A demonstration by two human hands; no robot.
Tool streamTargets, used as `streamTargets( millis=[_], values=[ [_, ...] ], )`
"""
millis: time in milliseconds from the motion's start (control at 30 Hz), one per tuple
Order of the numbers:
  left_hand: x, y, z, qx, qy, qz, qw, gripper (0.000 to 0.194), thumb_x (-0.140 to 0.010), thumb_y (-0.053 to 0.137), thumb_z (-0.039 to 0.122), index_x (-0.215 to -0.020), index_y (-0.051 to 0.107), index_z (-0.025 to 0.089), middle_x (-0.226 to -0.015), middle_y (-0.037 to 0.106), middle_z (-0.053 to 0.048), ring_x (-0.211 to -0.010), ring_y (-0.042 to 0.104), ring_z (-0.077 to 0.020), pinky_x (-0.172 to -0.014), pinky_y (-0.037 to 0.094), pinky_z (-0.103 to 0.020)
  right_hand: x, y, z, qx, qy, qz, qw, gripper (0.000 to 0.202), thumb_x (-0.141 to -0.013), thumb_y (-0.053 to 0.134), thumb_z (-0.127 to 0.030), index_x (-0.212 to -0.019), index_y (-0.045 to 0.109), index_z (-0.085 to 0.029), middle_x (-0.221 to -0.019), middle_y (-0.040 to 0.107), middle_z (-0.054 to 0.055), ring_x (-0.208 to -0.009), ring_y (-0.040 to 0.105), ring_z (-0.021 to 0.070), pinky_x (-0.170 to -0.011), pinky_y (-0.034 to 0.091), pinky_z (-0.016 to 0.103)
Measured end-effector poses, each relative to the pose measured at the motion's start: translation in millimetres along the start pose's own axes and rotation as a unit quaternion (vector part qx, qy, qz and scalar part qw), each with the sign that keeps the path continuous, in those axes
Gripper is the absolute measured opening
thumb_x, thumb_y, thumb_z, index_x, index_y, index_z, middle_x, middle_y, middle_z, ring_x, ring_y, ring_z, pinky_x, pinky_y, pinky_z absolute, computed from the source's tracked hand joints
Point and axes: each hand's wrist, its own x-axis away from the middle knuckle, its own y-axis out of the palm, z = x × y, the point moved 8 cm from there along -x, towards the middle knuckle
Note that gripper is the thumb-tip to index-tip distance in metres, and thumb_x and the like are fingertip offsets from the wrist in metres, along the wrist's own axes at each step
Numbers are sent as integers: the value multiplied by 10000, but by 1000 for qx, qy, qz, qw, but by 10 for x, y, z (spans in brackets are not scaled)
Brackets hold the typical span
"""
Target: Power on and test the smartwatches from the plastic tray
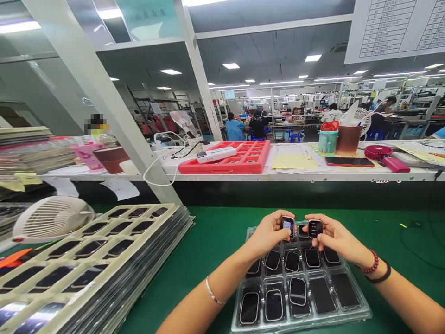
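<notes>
Above the far part of a clear plastic tray point(278, 322), my left hand point(270, 232) grips a smartwatch point(287, 224) whose screen shows a square code. Close to its right, my right hand point(332, 234) holds a second smartwatch point(315, 228) with lines of text on its lit screen. The two watches are apart. Several dark-screened watches lie in the tray's pockets; one point(297, 292) sits tilted in the front row, and the two pockets to its right hold no watch.
At the left stands a tall stack of trays point(139, 262) with watches in the top one, beside a white fan point(52, 218). A shelf point(222, 177) behind carries a red foam tray point(243, 162), papers, cups and a phone point(349, 161). People sit in the background.
</notes>
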Motion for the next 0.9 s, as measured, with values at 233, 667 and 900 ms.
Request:
streamTargets(
  millis=[233,667,900],
  values=[
    [-47,-54,-81,16,-4,13,1000,481,-679,651,165,-1145,531,151,-976,633,-88,-679,598,-117,-509,388,-187,-49,-41,147,-115,24,3,993,511,-838,581,-259,-1324,423,-265,-1225,549,90,-832,625,147,-676,561,285],
    [-306,-37,-728,91,-35,-68,993,653,-712,709,366,-1280,450,176,-798,575,-18,-543,577,-87,-453,349,-181,-197,-155,709,-207,68,38,975,392,-716,756,-263,-1078,618,-203,-903,657,19,-461,509,27,-452,481,157],
    [-323,-40,-792,80,-35,-75,993,588,-720,696,388,-1223,473,179,-718,539,23,-499,544,-68,-458,346,-180,-197,-144,695,-179,69,38,981,416,-720,744,-288,-1096,592,-196,-1015,654,61,-469,494,37,-444,464,176]
  ],
)
